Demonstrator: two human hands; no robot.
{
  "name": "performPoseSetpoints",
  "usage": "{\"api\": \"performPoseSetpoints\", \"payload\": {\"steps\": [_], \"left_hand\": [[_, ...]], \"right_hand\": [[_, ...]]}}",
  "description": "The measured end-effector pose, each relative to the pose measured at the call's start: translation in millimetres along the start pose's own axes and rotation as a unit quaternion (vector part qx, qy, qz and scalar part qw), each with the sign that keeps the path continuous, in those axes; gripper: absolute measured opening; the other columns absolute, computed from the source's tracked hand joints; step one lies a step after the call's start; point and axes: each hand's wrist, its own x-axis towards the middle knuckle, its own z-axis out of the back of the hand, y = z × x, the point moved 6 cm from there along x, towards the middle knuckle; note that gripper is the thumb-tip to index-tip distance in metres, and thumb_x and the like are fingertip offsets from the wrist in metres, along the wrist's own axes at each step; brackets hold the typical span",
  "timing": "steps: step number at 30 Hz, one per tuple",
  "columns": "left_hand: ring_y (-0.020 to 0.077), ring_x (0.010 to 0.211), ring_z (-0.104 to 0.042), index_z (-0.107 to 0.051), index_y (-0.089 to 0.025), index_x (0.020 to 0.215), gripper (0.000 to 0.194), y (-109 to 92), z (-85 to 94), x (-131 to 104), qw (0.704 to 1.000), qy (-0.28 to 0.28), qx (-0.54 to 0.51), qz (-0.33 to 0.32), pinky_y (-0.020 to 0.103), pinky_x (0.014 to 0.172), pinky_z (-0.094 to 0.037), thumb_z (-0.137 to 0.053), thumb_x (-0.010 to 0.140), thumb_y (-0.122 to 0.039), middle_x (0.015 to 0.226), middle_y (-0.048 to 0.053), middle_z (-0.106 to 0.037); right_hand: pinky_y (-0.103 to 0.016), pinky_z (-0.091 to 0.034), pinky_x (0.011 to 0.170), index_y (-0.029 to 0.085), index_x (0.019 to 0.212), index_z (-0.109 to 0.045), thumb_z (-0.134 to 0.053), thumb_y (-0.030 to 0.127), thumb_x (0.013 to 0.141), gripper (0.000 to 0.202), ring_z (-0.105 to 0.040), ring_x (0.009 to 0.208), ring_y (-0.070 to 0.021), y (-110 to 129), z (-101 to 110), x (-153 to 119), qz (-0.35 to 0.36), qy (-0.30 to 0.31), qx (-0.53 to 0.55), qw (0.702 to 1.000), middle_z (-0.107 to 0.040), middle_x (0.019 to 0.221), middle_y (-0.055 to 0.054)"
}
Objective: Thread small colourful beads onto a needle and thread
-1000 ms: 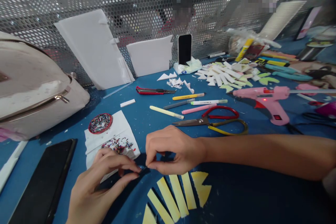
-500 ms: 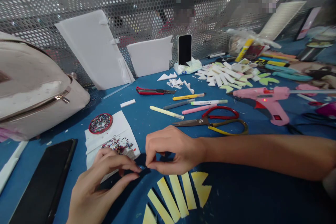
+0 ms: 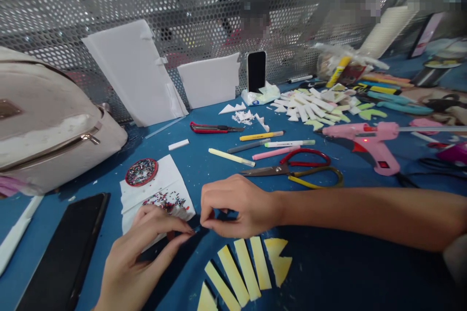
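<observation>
My left hand [image 3: 140, 245] has its thumb and forefinger pinched together over the table; a tiny dark or bluish speck shows at the tips, too small to name. Close beside it, my right hand [image 3: 242, 206] is also pinched, and whatever it holds is too small to see. Behind my left hand lies a white paper sheet [image 3: 171, 167] with a pile of small multicoloured beads or sequins [image 3: 170, 200] and a red-rimmed round dish [image 3: 141, 172] full of them. Below my hands, yellow-tinted strips [image 3: 246, 269] fan out, with a notched tail-like yellow piece [image 3: 278, 257] on the right.
Behind my right hand lie scissors [image 3: 270, 170], several markers [image 3: 231, 157] and a red cutter knife [image 3: 209, 128]. A pink glue gun [image 3: 379, 141] and a heap of white and green cut pieces [image 3: 314, 106] are to the right. A phone [image 3: 60, 257] and a bag [image 3: 54, 126] stand left.
My left thumb and forefinger have closed together at the tips. My right hand has shifted very slightly left and up, still pinched.
</observation>
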Motion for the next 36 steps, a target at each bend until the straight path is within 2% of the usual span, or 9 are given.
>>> {"api": "performPoseSetpoints", "payload": {"steps": [8,13,16,19,25,31,34,36], "left_hand": [[0.0173,0.080,-0.067,-0.069,-0.028,0.095,0.017,-3.1,4.0,2.8,0.999,-0.041,0.000,0.003,0.031,0.081,-0.049,-0.065,0.092,-0.012,0.085,-0.004,-0.074],[0.0171,0.079,-0.066,-0.070,-0.027,0.096,0.015,-2.8,4.2,2.7,0.998,-0.052,0.017,0.016,0.029,0.075,-0.050,-0.065,0.092,-0.013,0.084,-0.002,-0.072],[0.0156,0.074,-0.066,-0.068,-0.026,0.097,0.013,-10.0,1.0,2.3,0.998,-0.058,0.027,0.016,0.025,0.069,-0.052,-0.067,0.090,-0.015,0.081,-0.003,-0.070],[0.0128,0.068,-0.068,-0.061,-0.025,0.096,0.014,-16.3,-7.7,0.9,0.998,-0.049,-0.020,0.034,0.020,0.065,-0.055,-0.066,0.090,-0.014,0.077,-0.004,-0.066],[0.0123,0.064,-0.069,-0.050,-0.026,0.096,0.016,-16.6,-23.1,-3.6,0.991,-0.013,-0.093,0.090,0.021,0.065,-0.058,-0.062,0.095,-0.015,0.071,-0.006,-0.063],[0.0132,0.067,-0.069,-0.052,-0.026,0.097,0.014,-17.9,-23.5,-7.8,0.993,0.000,-0.082,0.088,0.021,0.065,-0.057,-0.061,0.096,-0.015,0.073,-0.006,-0.064],[0.0139,0.068,-0.067,-0.054,-0.026,0.097,0.014,-21.2,-23.2,-11.0,0.996,-0.006,-0.060,0.071,0.021,0.064,-0.055,-0.062,0.094,-0.015,0.076,-0.004,-0.063],[0.0154,0.068,-0.064,-0.055,-0.026,0.096,0.013,-28.2,-24.6,-12.3,0.999,0.000,-0.042,0.026,0.024,0.064,-0.052,-0.060,0.095,-0.014,0.076,-0.003,-0.064]], "right_hand": [[-0.021,-0.040,0.063,0.018,0.086,-0.058,-0.056,0.020,0.096,0.010,-0.054,0.070,-0.0090,-1.5,1.8,2.3,-0.028,-0.019,-0.015,0.999,-0.063,0.084,0.000],[-0.022,-0.039,0.063,0.018,0.088,-0.059,-0.055,0.021,0.097,0.010,-0.057,0.073,-0.0108,-2.1,0.0,0.7,-0.031,-0.006,-0.035,0.999,-0.066,0.085,-0.001],[-0.021,-0.039,0.064,0.019,0.097,-0.061,-0.058,0.026,0.098,0.008,-0.060,0.079,-0.0110,-0.6,-3.8,-0.4,-0.008,0.018,-0.050,0.999,-0.068,0.088,0.000],[-0.021,-0.038,0.064,0.020,0.105,-0.062,-0.059,0.030,0.101,0.012,-0.063,0.083,-0.0105,3.0,-8.9,-1.8,0.037,0.049,-0.057,0.996,-0.069,0.093,0.000],[-0.022,-0.038,0.064,0.021,0.100,-0.068,-0.052,0.034,0.105,0.021,-0.064,0.087,-0.0104,5.1,-10.6,-4.1,0.081,0.054,-0.083,0.992,-0.070,0.094,-0.002],[-0.022,-0.040,0.065,0.020,0.097,-0.069,-0.055,0.030,0.104,0.019,-0.063,0.084,-0.0095,7.1,-7.1,-4.1,0.084,0.037,-0.042,0.995,-0.069,0.096,-0.002],[-0.021,-0.043,0.068,0.017,0.095,-0.068,-0.058,0.028,0.101,0.016,-0.060,0.078,-0.0100,3.3,-3.3,-1.1,0.039,0.029,0.036,0.998,-0.068,0.090,-0.003],[-0.020,-0.043,0.065,0.015,0.092,-0.068,-0.063,0.027,0.098,0.015,-0.055,0.072,-0.0097,-1.9,1.9,1.8,-0.005,0.005,0.115,0.993,-0.066,0.086,-0.004]]}}
